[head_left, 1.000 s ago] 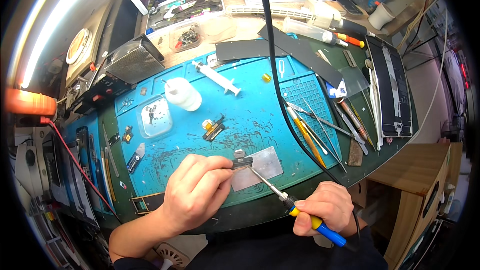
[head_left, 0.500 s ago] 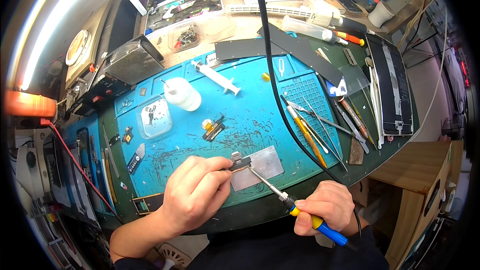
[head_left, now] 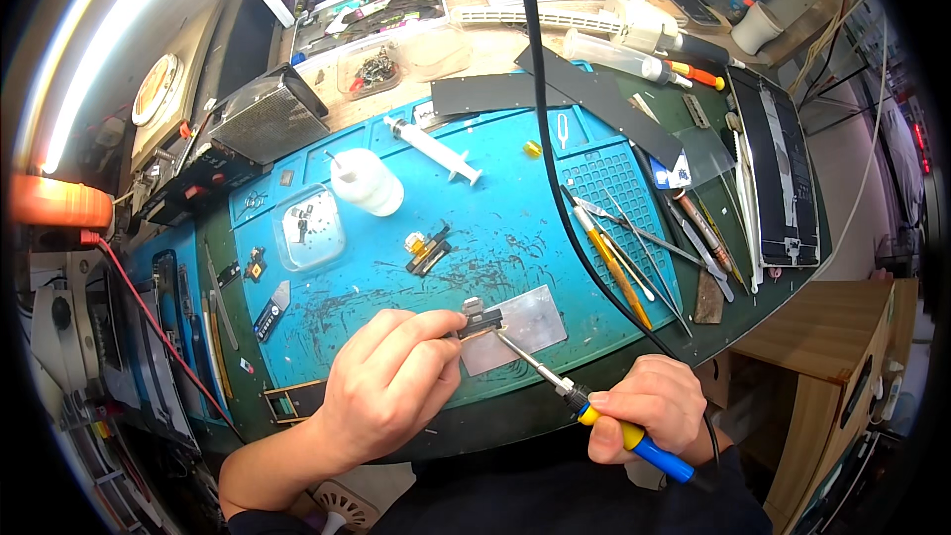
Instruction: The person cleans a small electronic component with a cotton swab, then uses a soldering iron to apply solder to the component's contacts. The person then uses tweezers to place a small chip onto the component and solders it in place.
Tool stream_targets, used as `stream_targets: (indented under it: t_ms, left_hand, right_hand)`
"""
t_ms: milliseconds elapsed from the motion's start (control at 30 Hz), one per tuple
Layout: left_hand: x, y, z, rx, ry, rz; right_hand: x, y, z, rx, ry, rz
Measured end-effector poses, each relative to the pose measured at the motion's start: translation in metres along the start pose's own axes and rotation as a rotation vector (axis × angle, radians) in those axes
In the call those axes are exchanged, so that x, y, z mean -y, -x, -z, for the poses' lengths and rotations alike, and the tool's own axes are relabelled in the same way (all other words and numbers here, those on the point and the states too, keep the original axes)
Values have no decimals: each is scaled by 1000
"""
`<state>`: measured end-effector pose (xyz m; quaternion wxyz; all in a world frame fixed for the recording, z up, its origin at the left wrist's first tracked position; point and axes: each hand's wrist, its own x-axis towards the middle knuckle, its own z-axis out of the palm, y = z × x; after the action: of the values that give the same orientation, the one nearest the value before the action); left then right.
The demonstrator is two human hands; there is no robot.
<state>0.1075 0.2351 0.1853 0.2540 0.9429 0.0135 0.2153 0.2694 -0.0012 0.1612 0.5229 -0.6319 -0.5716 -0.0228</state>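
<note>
My left hand (head_left: 391,386) pinches a small black electronic part (head_left: 483,321) with a metal end, holding it over a thin silver metal plate (head_left: 530,330) on the blue work mat (head_left: 367,307). A soldering iron (head_left: 619,428) with a yellow and blue handle is gripped in my right hand (head_left: 649,406). Its tip meets the right end of the black part, or comes very near it; I cannot tell which. Farther back lies a second small black part (head_left: 428,252) with a yellowish piece on it.
A white squeeze bottle (head_left: 367,181), a syringe (head_left: 433,149) and a clear dish of small pieces (head_left: 310,228) stand beyond my left hand. Tweezers and thin tools (head_left: 619,267) lie on the right. A black cable (head_left: 543,119) hangs across the view.
The whole view has shifted very slightly. Both hands keep their holds, and the iron's tip stays at the black part.
</note>
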Motion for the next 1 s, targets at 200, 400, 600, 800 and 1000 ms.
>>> stream_targets:
  t_ms: [200,400,600,800,1000]
  left_hand:
    - [0,0,1,7,7,1]
    - [0,0,2,8,13,2]
    - [1,1,1,-3,15,7]
    - [1,2,1,3,22,8]
    - [2,2,2,4,39,14]
  right_hand:
    - [1,-2,2,32,-1,-12]
    - [2,-2,4,55,6,-15]
    - [1,-3,4,62,-4,-11]
    - [0,-3,3,65,-12,-8]
    - [0,-4,1,52,-13,-5]
